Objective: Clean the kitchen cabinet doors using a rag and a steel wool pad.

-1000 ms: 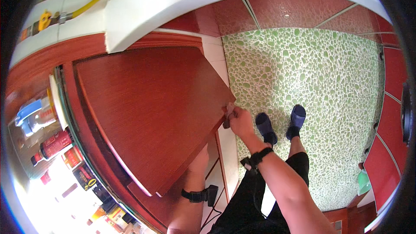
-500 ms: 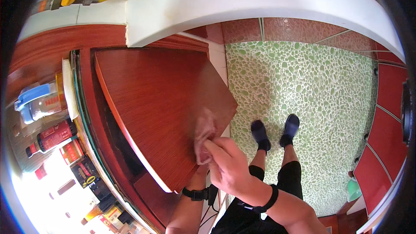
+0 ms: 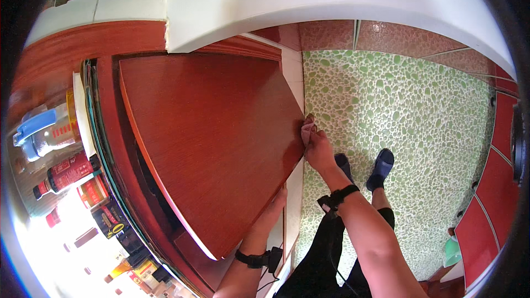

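- In the right grip (image 3: 320, 152), a pinkish cloth (image 3: 308, 128) is pinched and held at the outer corner of the red-brown door (image 3: 215, 149).
- The left grip (image 3: 270, 212) is placed at the door's near edge; its fingers are partly hidden, so whether the door is grasped cannot be told.
- A black band is worn on each wrist.
- Dark slippers (image 3: 382, 161) are seen on the green pebble-patterned floor (image 3: 436, 116).
- At the far left, a blue-handled container (image 3: 47, 129) and a red-labelled bottle (image 3: 69, 174) are shown.
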Demonstrator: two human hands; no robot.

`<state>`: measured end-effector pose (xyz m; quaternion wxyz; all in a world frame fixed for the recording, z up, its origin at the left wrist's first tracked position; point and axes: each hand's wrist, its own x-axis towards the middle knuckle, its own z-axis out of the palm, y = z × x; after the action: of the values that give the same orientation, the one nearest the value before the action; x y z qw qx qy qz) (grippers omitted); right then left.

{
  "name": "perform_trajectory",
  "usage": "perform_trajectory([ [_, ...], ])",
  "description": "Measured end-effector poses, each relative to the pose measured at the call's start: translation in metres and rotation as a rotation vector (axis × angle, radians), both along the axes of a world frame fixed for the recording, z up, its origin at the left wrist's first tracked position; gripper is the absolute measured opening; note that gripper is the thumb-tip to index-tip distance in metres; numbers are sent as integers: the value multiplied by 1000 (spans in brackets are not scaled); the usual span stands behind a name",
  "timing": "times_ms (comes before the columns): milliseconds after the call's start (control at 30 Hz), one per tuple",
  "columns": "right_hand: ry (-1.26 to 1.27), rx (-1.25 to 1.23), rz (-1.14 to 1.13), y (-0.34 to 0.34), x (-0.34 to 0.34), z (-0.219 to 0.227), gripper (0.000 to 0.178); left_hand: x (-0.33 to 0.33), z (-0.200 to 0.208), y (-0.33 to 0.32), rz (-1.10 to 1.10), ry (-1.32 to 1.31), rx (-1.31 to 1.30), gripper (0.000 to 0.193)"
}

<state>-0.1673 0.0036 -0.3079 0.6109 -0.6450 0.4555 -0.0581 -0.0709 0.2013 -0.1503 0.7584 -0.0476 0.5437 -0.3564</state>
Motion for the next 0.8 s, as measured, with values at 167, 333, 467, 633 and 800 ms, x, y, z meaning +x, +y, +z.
perform_trajectory([
  [167, -534, -149, -53, 14, 16, 135, 21, 14, -1, 2, 87, 197, -98, 46],
  [333, -589, 19, 34, 35, 27, 178, 31, 26, 7, 8, -643, -368, 272, 45],
  [467, -414, -264, -195, 37, 44, 28, 35, 30, 12, 15, -1370, -1216, 1017, 45],
  [633, -149, 14, -264, 36, 41, 28, 29, 25, 15, 11, -1763, -1319, 1237, 47],
  [800, -469, -154, -87, 39, 35, 204, 44, 29, 8, 9, -1904, -1424, 1138, 49],
])
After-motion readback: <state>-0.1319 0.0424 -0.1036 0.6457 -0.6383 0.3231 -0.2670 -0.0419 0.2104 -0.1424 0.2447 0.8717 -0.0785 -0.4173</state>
